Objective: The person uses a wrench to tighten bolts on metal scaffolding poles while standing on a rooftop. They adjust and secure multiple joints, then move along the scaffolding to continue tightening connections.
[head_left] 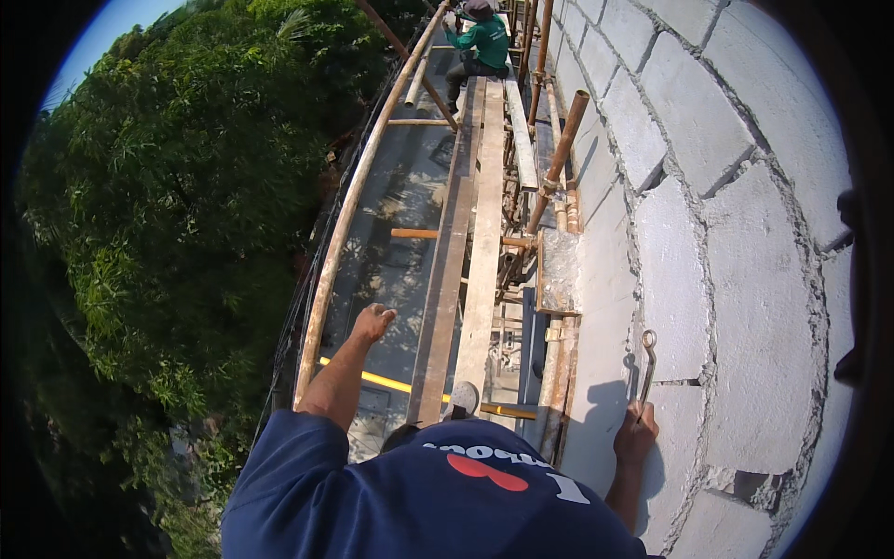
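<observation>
My right hand (636, 433) is closed around the lower end of a metal wrench (647, 365). Its ring end points up, and the tool is close in front of the pale block wall (672, 279), where its shadow and my hand's fall. My left hand (374, 321) is held out to the left of the planks, its fingers curled in and no tool showing in it. Beneath me run two long narrow planks, a brown one (451, 252) and a paler wooden one (485, 242). One grey shoe (465, 399) shows on the paler plank.
A rusty rail pipe (346, 219) runs along the left. A yellow pipe (382, 380) crosses under the planks; an upright rusty pipe (559, 163) stands right. Far ahead, a person in green (486, 42) sits on the planks. Trees (196, 186) fill the left.
</observation>
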Demonstrator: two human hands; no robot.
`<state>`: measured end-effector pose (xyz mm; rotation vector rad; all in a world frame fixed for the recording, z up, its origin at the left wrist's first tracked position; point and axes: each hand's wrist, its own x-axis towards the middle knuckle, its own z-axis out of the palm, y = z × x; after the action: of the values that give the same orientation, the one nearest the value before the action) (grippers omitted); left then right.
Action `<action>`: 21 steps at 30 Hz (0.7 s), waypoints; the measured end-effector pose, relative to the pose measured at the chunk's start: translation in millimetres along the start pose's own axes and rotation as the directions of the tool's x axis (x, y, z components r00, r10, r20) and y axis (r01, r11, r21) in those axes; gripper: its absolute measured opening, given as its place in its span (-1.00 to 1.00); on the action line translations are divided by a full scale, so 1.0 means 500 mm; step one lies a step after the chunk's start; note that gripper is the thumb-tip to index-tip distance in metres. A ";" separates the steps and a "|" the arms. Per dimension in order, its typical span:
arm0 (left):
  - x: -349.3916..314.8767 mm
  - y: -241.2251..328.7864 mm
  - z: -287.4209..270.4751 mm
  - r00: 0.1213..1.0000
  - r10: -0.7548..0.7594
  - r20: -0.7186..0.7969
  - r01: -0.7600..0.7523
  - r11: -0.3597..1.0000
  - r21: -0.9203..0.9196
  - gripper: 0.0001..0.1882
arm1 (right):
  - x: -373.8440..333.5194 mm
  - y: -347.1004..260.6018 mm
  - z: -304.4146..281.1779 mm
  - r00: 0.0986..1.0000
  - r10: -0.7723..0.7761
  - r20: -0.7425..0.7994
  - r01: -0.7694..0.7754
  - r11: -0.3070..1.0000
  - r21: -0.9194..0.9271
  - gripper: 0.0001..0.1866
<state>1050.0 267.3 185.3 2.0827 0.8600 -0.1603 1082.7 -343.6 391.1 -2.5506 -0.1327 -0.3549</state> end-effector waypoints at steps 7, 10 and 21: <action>0.021 0.025 0.081 0.967 0.042 0.250 -0.095 0.974 0.207 -0.43 | 0.127 -0.091 0.017 0.999 0.031 -0.035 -0.026 0.992 0.124 -0.51; 0.001 -0.085 0.121 0.900 0.110 0.422 -0.319 0.825 0.467 -0.52 | 0.204 -0.113 0.063 0.999 0.016 -0.047 -0.010 0.992 0.122 -0.51; 0.031 -0.189 0.095 0.785 -0.269 0.558 -0.044 0.874 0.484 -0.49 | 0.368 -0.007 0.550 0.516 0.350 0.782 -0.416 0.900 -0.128 -0.43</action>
<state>1010.9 277.0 86.0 2.1915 0.5659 -1.1633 1320.1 -188.0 221.4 -2.3677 0.1039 0.9787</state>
